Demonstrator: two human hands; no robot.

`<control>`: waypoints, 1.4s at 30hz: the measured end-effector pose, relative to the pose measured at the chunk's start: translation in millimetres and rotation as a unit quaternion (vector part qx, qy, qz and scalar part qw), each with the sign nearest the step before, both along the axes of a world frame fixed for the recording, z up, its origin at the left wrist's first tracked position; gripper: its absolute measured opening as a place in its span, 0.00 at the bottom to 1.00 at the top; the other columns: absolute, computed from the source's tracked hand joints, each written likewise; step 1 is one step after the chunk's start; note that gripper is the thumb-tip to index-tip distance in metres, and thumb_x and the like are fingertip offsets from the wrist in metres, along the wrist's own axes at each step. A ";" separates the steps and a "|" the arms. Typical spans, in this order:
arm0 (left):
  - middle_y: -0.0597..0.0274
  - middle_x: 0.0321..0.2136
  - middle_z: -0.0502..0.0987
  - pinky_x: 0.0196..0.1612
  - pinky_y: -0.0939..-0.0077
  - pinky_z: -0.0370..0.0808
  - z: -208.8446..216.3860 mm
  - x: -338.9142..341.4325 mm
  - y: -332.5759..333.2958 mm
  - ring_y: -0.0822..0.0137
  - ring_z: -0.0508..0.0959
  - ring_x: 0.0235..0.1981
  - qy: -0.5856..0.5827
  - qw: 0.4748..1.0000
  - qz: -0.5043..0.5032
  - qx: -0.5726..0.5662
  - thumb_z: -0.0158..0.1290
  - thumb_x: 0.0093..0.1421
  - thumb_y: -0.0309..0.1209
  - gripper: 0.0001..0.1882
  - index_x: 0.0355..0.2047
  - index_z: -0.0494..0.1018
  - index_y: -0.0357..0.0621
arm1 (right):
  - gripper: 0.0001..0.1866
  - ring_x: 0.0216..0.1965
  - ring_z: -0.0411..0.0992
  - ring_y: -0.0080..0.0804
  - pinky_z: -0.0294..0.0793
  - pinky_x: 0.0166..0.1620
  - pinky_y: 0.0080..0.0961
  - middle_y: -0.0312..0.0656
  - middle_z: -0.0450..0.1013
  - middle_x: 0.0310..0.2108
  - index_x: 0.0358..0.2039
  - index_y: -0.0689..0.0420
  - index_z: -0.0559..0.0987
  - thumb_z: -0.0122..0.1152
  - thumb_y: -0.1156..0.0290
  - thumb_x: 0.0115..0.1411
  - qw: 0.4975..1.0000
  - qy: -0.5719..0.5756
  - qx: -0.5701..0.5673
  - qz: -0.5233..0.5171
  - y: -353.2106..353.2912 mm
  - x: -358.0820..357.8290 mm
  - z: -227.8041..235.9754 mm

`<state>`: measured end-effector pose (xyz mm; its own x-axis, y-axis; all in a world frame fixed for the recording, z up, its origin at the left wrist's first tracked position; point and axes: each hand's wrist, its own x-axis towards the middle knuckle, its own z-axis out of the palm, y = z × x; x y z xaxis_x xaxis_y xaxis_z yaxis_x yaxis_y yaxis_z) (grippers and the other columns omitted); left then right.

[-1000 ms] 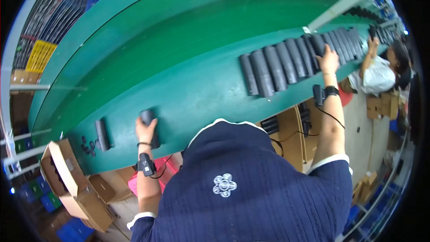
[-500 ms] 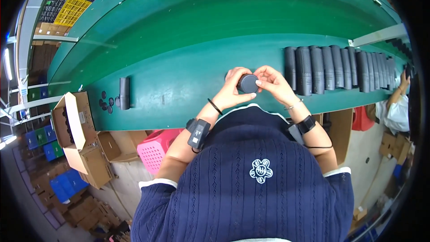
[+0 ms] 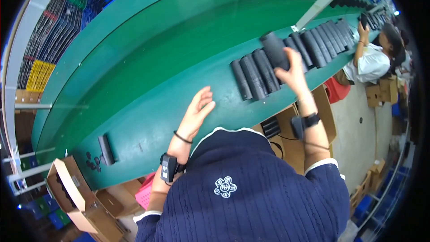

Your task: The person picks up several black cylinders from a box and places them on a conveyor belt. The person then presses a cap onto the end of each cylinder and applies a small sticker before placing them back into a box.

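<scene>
My right hand reaches to the row of black cylinders and is closed round the lower part of one black cylinder, which is tilted over the others. Beside it lie more black cylinders, side by side on the green workbench. Nearer the middle of the bench, my left hand hovers empty with its fingers apart. A single black cylinder lies at the left end, and several small round black caps are scattered next to it.
An opened cardboard box stands at the bench's left end, above a pink basket. Below the bench on the right is another cardboard box. A grey post rises behind the row. A co-worker sits farther right.
My hands, together on a black cylinder before, have parted. The right has gone right to the row with a cylinder; the left has opened and moved left. The view has turned right.
</scene>
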<state>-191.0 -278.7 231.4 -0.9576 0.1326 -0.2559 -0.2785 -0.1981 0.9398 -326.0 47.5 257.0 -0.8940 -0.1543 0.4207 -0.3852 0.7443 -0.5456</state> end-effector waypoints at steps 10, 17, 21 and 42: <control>0.60 0.43 0.73 0.47 0.76 0.70 -9.3 15.7 -12.3 0.71 0.72 0.44 -0.143 0.987 -0.077 0.011 0.50 0.65 0.34 0.16 0.51 0.69 0.41 | 0.24 0.51 0.66 0.47 0.67 0.52 0.37 0.49 0.70 0.48 0.52 0.56 0.72 0.64 0.72 0.53 0.954 0.116 0.118 -0.250 108.6 4.7 -29.1; 0.66 0.44 0.73 0.46 0.78 0.69 -44.5 29.2 52.7 0.74 0.72 0.44 -0.237 0.881 -0.409 0.022 0.50 0.64 0.43 0.21 0.55 0.67 0.50 | 0.24 0.45 0.74 0.49 0.73 0.48 0.35 0.54 0.75 0.43 0.47 0.61 0.76 0.67 0.68 0.49 0.879 -0.390 0.048 -0.271 117.1 308.9 -136.2; 0.68 0.43 0.72 0.45 0.79 0.71 -69.6 42.7 121.7 0.75 0.72 0.41 -0.286 0.814 -0.506 0.017 0.50 0.64 0.42 0.20 0.54 0.67 0.50 | 0.33 0.39 0.76 0.49 0.75 0.45 0.36 0.54 0.77 0.40 0.52 0.59 0.74 0.70 0.59 0.47 0.761 -0.624 0.007 -0.177 120.3 437.0 -156.4; 0.69 0.29 0.72 0.37 0.69 0.75 -477.8 35.9 539.0 0.72 0.73 0.32 -0.201 0.709 -0.554 -0.386 0.51 0.61 0.38 0.10 0.39 0.73 0.48 | 0.33 0.51 0.70 0.50 0.70 0.52 0.37 0.55 0.71 0.50 0.57 0.60 0.68 0.65 0.60 0.53 0.718 -0.682 -0.006 -0.138 363.9 426.6 -353.5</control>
<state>-155.1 260.3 -246.4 -0.2033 0.4185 -0.8852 -0.1364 0.8831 0.4489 100.6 411.4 -96.5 -0.4721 0.1041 -0.8754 0.6750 0.6813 -0.2830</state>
